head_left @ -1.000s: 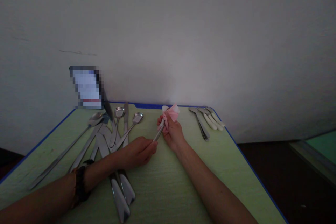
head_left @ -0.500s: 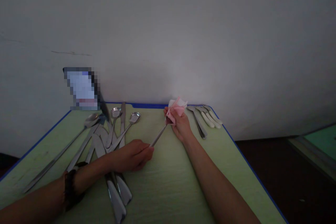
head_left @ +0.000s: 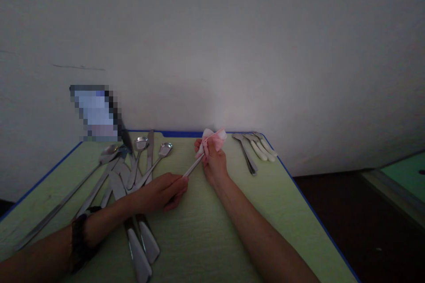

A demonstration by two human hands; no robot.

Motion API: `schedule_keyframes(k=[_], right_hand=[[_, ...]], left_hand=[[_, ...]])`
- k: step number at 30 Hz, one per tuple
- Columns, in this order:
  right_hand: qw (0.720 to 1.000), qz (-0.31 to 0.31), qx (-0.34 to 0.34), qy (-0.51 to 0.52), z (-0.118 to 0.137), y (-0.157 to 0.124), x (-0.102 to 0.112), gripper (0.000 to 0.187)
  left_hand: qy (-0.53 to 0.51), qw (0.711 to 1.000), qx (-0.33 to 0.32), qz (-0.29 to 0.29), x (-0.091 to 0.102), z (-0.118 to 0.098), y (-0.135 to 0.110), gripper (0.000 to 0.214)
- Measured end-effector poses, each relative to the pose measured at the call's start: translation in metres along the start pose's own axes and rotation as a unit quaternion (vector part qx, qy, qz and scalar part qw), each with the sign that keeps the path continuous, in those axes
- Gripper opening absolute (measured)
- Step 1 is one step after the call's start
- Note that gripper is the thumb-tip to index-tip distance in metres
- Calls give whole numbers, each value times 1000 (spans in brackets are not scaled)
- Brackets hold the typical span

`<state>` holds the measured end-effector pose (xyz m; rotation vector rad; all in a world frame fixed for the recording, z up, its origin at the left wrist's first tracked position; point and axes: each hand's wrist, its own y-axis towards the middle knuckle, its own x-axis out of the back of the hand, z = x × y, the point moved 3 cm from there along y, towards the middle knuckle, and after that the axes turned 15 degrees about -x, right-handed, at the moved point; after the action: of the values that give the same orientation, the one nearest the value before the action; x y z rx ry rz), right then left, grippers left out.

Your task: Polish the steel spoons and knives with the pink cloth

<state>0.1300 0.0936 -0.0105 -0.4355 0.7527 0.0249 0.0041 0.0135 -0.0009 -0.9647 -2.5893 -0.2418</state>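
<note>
Closed around a slim metal handle, my left hand is over the middle of the table and wears a dark band at the wrist. The far end of this piece of cutlery is hidden, so its kind does not show. My right hand grips a pink and white cloth wrapped about that hidden end. Left of my hands lie several loose utensils: a long-handled spoon, two square-bowled spoons, one of them here, and knives with broad handles.
On the right of the table, dark-handled spoons lie beside white-handled cutlery. A blurred-out screen device leans at the back left. The pale green table has a blue edge and meets a grey wall.
The view has turned slightly to the right. My right hand and the cloth have come a little left, closer to my left hand, which keeps its hold on the handle.
</note>
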Motion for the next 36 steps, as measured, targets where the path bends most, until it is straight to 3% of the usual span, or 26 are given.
schedule_keyframes(k=[9,17,24,28,32,36], right_hand=[[993,67,-99,-23,-8,-2,-9,17],[992,92,-82,-29,-7,2,-6,25],[993,78,-86,2,-5,3,-5,18],[993,73,-90,13,-3,2,-5,17],[993,69,-93,19,-3,1,-6,19],[993,71,-93,27,-1,2,-6,18]], left_hand=[[24,1000,0,-2,-2,-2,1,52],[24,1000,5,-16,-1,0,1,52],[-118,990,17,-73,-1,2,2,46],[-91,991,7,-100,2,3,3,41],[-52,995,3,-88,2,-1,4,40],[-75,994,-6,-73,1,-1,3,37]])
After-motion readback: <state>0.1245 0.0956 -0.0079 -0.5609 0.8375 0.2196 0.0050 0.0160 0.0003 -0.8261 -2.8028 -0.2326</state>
